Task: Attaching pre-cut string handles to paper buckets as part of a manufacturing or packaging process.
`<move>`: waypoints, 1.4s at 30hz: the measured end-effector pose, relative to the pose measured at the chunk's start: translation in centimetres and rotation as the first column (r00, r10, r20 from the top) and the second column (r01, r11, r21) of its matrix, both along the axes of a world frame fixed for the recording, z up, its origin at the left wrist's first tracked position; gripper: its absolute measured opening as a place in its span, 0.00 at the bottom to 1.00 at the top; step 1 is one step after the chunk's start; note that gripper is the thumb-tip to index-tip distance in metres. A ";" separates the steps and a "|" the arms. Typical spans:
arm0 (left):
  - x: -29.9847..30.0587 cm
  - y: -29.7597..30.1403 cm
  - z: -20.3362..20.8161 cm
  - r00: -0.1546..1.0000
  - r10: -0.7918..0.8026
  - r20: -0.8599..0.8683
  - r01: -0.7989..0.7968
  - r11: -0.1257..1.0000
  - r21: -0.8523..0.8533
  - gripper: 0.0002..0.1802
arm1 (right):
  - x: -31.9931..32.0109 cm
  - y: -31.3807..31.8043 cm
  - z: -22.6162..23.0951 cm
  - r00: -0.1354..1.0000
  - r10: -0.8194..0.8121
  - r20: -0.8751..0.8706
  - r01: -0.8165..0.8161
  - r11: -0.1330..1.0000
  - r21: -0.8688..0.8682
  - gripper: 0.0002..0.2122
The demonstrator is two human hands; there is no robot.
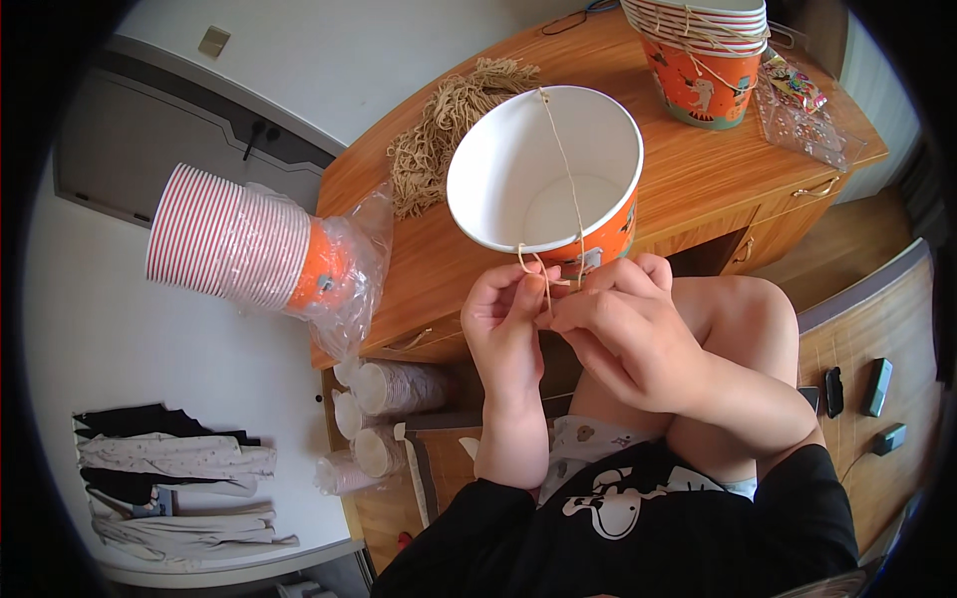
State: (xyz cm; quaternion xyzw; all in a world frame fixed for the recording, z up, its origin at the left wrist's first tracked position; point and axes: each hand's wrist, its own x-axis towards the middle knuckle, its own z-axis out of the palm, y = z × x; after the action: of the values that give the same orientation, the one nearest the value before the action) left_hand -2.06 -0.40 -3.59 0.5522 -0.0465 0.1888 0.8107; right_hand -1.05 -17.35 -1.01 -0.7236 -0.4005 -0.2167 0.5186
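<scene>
A large orange paper bucket (616,234) with a white inside stands tilted toward me at the desk's near edge. A thin tan string (566,159) crosses its mouth from the far rim to the near rim. Just below the near rim, my left hand (506,319) pinches the string where it loops through the rim. My right hand (633,324) is closed beside it, fingertips together on the string's loose end. The fingertips of both hands almost meet. Part of the loop between them is hidden by my fingers.
A heap of tan strings (449,125) lies behind the bucket on the wooden desk (688,189). Nested buckets with strings (703,75) stand at the far right, near a clear plastic package (807,115). A long wrapped stack of buckets (229,239) juts past the desk's left edge.
</scene>
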 end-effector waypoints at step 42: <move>-0.4 0.2 0.1 0.982 0.069 0.177 -0.119 0.950 0.289 0.07 | 4.0 2.3 5.5 0.918 -0.108 0.382 0.214 0.945 -0.246 0.18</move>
State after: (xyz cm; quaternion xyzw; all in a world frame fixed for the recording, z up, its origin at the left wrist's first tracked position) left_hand -2.48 -0.17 -3.46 0.6522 -0.1148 0.2629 0.7017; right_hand 2.94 -15.09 4.52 -0.7682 -0.4548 -0.3299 0.3070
